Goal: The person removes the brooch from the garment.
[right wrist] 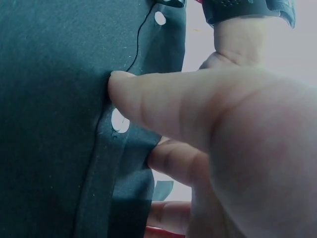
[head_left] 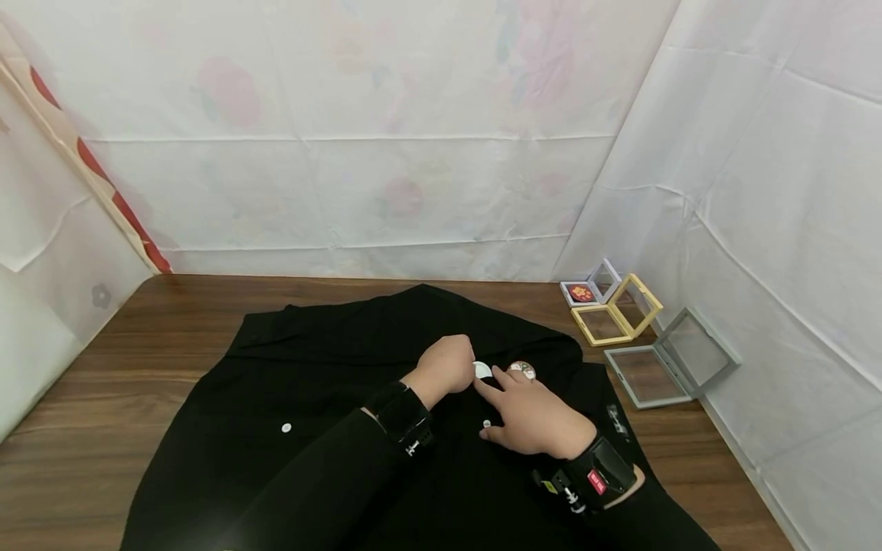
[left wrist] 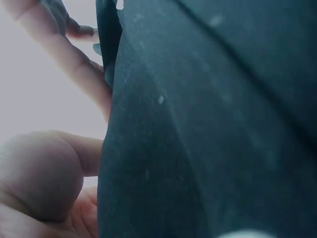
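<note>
Right hand (right wrist: 233, 134): filled the right side, thumb stretched sideways, its tip touching the dark cloth (right wrist: 44, 134)
Fingers (right wrist: 176, 161): met the cloth's edge below the thumb
Nearer button (right wrist: 118, 121): white, partly hidden by the thumb
Farther button (right wrist: 160, 18): white, near the top
Second wrist (right wrist: 241, 42): beyond the thumb, wearing a dark band (right wrist: 242, 9)

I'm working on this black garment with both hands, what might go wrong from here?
The white disc sits right at the fingertips of the left hand and right hand, so it might slip or shift. The round patterned piece is partly hidden by the right hand and could get knocked. The black garment reaches close to the open yellow frame, so tugging it might nudge that.
</note>
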`<state>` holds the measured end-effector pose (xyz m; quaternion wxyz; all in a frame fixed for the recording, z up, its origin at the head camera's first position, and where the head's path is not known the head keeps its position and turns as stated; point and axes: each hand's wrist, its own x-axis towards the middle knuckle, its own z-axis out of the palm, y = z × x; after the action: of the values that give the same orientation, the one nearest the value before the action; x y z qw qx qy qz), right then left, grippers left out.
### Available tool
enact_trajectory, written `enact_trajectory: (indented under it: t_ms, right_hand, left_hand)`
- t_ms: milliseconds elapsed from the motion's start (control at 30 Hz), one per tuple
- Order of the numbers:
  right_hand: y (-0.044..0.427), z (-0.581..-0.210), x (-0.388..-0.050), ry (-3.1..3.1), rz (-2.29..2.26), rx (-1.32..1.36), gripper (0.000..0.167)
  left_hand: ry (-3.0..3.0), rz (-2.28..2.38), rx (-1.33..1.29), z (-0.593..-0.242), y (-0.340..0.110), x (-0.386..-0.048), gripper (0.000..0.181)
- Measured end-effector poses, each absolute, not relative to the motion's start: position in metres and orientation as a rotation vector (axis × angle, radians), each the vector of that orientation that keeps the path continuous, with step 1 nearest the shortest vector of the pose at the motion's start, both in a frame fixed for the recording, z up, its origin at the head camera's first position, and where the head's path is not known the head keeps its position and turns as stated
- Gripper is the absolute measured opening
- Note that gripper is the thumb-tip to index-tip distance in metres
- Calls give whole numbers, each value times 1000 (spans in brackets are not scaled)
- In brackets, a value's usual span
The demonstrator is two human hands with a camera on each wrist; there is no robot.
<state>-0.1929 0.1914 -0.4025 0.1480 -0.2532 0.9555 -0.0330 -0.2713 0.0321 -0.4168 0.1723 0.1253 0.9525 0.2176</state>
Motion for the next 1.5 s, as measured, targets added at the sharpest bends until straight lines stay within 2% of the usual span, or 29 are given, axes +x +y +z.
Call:
enact_trajectory:
  t_ms: [133,400,867,1267,1500]
  right_hand:
    - [191,-402,-193,2744,-97,-722,75]
    - [192,-403,-192,2737,-107,-708,77]
    - [192,-403,-193,2726,-129,-699,75]
    - [190,-408,-192,2756,-85,-721,68]
    - [191,-409,-193,2758,-64,-727,68]
  left_hand:
    - [2710,605,354,-417,28,-271,15]
    - [2695,634,337,-415,20,-270,25]
    - [2716,702,303,-412,-9,-268,5]
    - [2748,765,357,-417,-12,-269,14]
    - [2772,832,355,-416,-15,-270,12]
